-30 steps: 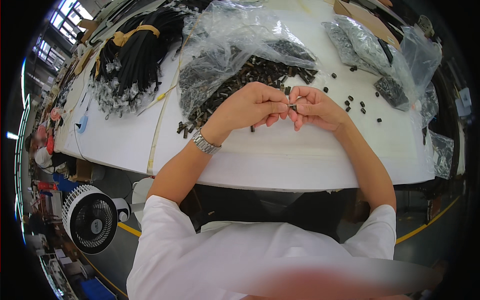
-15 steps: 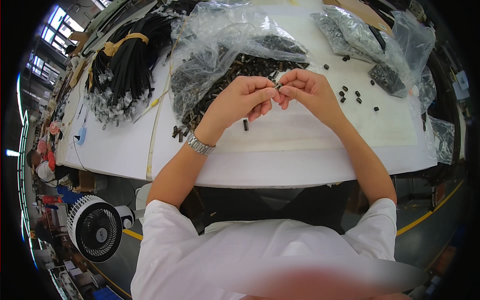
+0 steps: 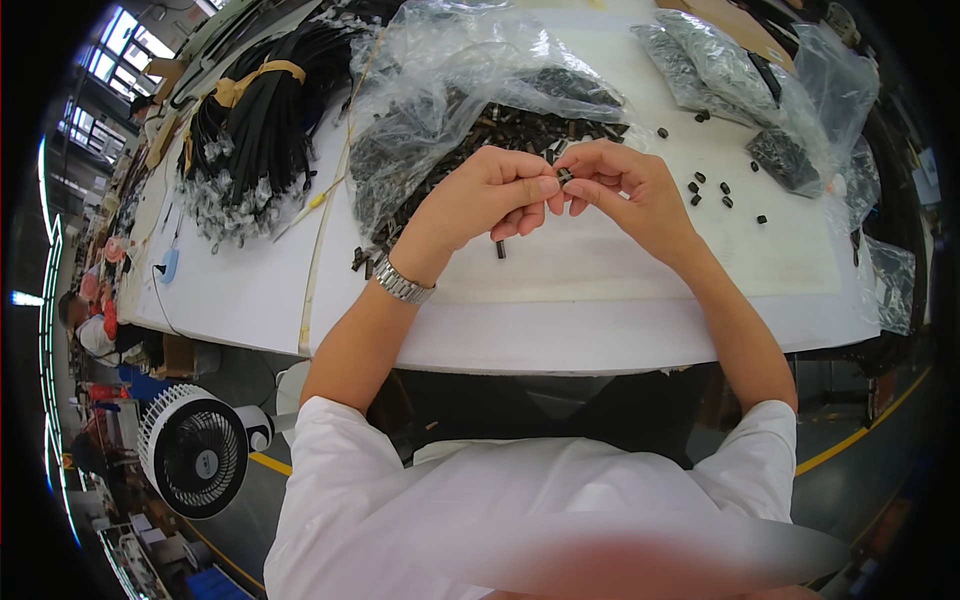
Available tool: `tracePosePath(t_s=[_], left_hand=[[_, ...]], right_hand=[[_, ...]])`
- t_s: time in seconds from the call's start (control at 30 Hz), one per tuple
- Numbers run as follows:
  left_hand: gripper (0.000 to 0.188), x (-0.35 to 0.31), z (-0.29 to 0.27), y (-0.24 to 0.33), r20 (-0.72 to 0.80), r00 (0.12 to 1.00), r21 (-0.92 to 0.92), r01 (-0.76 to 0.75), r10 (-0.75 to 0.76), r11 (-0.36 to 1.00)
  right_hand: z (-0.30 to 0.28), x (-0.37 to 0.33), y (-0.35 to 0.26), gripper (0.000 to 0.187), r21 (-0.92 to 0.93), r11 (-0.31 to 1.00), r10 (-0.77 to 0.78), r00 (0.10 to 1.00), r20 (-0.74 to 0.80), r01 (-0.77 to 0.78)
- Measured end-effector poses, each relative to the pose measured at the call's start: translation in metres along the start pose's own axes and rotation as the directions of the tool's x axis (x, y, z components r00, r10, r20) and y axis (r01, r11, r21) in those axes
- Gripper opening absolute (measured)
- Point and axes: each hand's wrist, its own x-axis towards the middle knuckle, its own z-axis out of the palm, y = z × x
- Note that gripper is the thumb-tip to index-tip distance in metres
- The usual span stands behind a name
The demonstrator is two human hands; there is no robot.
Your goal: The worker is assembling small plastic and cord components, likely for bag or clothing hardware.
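Above the white table, a small dark cylindrical piece with a metallic glint sits between the thumb and forefinger of my right hand. My left hand is closed in a pinch beside it, thumb tip close to the piece; whatever lies between those fingers is hidden. Behind my hands is a heap of similar small dark pieces, partly under a crumpled clear plastic bag. One loose dark piece lies on the table just below my left hand.
Several short black pieces are scattered to the right. Filled clear bags lie at the back right. A tied bundle of black straps lies at the left, near a yellow-handled tool. A fan stands below the table's left edge.
The small piece has turned slightly in my fingertips and shows more at my right thumb and forefinger. Both hands stay close together. The whole view has shifted a little.
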Motion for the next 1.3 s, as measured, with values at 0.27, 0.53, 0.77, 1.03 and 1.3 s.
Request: tracePosePath(t_s=[0.27, 0.53, 0.77, 1.03, 1.3], left_hand=[[0.034, 0.006, -0.006, -0.019, 0.151, 0.988, -0.331, 0.065, -0.015, 0.941], [0.031, 0.003, 0.000, -0.006, 0.027, 0.999, -0.105, -0.041, 0.044, 0.994], [0.030, 0.004, 0.002, -0.006, -0.003, 0.998, -0.076, -0.059, 0.059, 0.995], [0.032, 0.006, 0.000, -0.013, 0.044, 0.999, -0.150, 0.012, -0.006, 0.989], [0.033, 0.009, -0.004, -0.023, 0.121, 0.993, -0.282, 0.039, -0.005, 0.959]], right_hand=[[-0.006, -0.002, -0.004, 0.013, -0.043, 0.996, 0.076, 0.995, 0.061, -0.073], [-0.004, 0.001, -0.001, 0.013, 0.071, 0.996, 0.044, 0.998, 0.034, -0.046], [-0.008, 0.001, -0.001, 0.014, 0.033, 0.996, 0.085, 0.996, 0.038, -0.086], [-0.006, 0.000, 0.001, 0.011, -0.020, 0.995, 0.103, 0.992, 0.073, -0.101], [-0.002, -0.001, 0.003, 0.012, 0.051, 0.997, 0.059, 0.997, 0.054, -0.062]])
